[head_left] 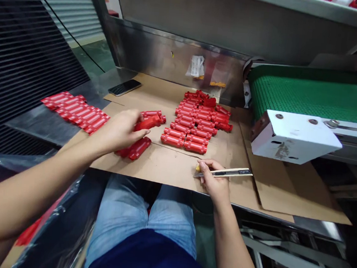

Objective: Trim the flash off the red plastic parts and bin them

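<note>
My left hand (119, 131) is closed over a small stack of red plastic cylindrical parts (142, 134) lying on the cardboard sheet (169, 166); some parts stick out beyond my fingers. My right hand (213, 181) grips a slim utility knife (225, 172), its blade end pointing left, just above the cardboard's near edge. A larger group of the same red parts (196, 121) lies in rows ahead, between both hands.
Flat red parts (74, 110) sit in rows on the dark surface at left. A phone (124, 87) rests at the back left. A green conveyor belt (313, 93) with a white end bracket (293, 135) stands at right. My legs are below the bench edge.
</note>
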Available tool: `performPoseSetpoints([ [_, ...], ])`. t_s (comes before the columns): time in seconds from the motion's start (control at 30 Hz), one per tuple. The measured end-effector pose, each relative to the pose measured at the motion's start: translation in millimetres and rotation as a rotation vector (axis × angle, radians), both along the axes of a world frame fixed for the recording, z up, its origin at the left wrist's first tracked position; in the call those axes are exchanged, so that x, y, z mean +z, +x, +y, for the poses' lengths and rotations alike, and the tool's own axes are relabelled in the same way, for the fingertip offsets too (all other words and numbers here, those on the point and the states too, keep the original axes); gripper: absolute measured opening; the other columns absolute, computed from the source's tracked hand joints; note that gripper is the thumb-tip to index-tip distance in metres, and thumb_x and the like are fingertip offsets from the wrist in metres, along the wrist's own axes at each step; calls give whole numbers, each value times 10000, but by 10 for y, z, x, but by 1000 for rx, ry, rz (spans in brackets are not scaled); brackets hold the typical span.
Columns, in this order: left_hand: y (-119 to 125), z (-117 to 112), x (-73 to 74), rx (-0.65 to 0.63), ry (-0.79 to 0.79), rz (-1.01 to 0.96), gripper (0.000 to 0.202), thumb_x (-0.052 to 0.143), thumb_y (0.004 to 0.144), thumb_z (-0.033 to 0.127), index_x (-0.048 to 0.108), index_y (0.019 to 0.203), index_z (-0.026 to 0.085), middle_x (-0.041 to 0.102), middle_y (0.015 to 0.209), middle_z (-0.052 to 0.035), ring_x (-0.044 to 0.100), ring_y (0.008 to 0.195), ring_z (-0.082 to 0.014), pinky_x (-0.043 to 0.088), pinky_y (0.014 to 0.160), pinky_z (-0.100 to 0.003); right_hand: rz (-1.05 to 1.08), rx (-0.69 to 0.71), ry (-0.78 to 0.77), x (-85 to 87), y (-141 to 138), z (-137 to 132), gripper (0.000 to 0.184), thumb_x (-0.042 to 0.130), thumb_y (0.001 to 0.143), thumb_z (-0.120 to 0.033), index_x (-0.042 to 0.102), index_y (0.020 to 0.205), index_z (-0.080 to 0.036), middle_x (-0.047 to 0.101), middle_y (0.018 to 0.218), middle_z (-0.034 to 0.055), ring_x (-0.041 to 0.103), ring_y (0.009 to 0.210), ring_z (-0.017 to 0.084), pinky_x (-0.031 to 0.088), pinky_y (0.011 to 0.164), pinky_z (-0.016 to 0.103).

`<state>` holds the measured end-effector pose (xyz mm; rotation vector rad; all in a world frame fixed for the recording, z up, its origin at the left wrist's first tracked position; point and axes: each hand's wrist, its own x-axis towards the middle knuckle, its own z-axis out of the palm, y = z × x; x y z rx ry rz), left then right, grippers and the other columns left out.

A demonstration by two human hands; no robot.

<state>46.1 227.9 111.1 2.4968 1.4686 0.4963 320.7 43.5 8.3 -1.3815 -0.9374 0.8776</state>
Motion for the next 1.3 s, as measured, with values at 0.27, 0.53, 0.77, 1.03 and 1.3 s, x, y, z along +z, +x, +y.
performPoseSetpoints([
  [0.27,-529,-1728,-494,203,-1419,-1375,503,719,1013,497,709,1418,200,497,612,32,316,475,-80,234,484,-210,-29,-15,-2,183,-148,-200,351,831,927,-531,792,1037,-200,666,648,-17,518,412,98,382,373,220],
  [0.53,-562,-2233,-1084,349,-1558,-1619,425,643,1070,418,800,1282,85,380,538,63,184,483,-68,195,490,-218,94,469,-299,71,-995,-588,439,842,881,-617,780,941,-186,632,581,-33,490,390,75,363,360,175],
  [0.77,-590,-2352,-1219,340,-1633,-1620,360,626,1075,412,813,1013,110,410,533,45,198,465,-68,226,485,-210,151,441,-356,-95,-1140,-631,486,866,844,-652,730,886,-187,613,556,-52,480,374,70,359,345,167],
  [1.03,-566,-2370,-1251,282,-1622,-1597,323,677,1053,395,757,881,133,583,611,-33,490,501,-108,415,531,-226,127,460,-350,-114,-1141,-572,447,854,876,-617,727,880,-189,631,591,-47,483,375,67,351,343,170],
  [1.3,-621,-2358,-1268,226,-1454,-1630,628,830,973,351,603,1553,273,812,1123,-154,785,827,-238,622,791,-351,-421,394,-33,-6,-1033,-565,158,764,1026,-375,805,966,-234,800,961,67,765,842,211,647,733,323],
])
